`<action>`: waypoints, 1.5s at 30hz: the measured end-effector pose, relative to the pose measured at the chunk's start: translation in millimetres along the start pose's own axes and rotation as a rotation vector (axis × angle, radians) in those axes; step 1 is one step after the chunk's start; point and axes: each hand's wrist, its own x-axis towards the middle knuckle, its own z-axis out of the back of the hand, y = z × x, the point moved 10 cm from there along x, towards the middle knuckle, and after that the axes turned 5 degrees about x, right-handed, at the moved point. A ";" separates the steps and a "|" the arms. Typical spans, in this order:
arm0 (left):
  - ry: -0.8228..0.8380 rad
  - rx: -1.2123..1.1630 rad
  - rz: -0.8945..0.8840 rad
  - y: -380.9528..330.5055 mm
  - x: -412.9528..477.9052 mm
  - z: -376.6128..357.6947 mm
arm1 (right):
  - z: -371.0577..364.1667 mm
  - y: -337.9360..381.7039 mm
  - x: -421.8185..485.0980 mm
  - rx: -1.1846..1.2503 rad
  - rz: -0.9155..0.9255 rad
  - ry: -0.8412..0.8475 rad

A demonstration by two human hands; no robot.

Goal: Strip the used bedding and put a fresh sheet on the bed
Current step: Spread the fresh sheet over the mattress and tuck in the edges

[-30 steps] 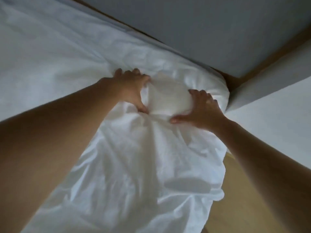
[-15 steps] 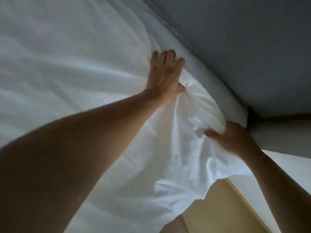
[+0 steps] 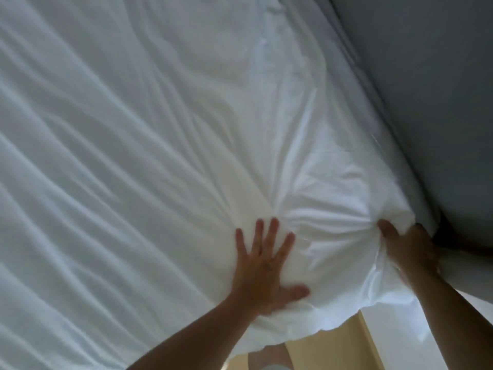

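Observation:
A white sheet [image 3: 133,156] covers the bed and fills most of the view, creased in long folds that run toward the near right corner. My left hand [image 3: 264,265] lies flat on it with fingers spread, pressing the fabric down just left of that corner. My right hand [image 3: 408,249] grips a bunch of the sheet at the corner of the mattress, its thumb on top and its fingers curled under and hidden by the cloth. Gathered wrinkles fan out between my two hands. The sheet's loose edge hangs over the bed's side below them.
A grey headboard [image 3: 426,89] runs along the bed's right edge, with a dark gap at the corner. A light wooden floor [image 3: 333,348] shows under the hanging sheet. A white wall [image 3: 416,340] stands at the lower right.
My left hand has come back from the headboard edge and now lies flat and spread near the corner. My right hand has closed on the sheet at the corner. The view has swung left over the bed.

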 end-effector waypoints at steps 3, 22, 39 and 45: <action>-0.047 0.021 0.045 54.7 -17.0 3.8 | -3.9 2.2 -1.6 -0.023 0.030 0.061; 0.113 -0.936 0.741 104.3 -131.3 94.9 | -123.1 86.0 -350.6 -0.311 0.823 0.411; -0.372 -0.537 1.186 328.2 -330.5 88.9 | -272.8 136.9 -540.7 -0.435 1.113 1.062; -0.336 -0.398 1.429 421.4 -446.5 57.0 | -285.7 255.5 -498.9 -0.486 1.333 0.194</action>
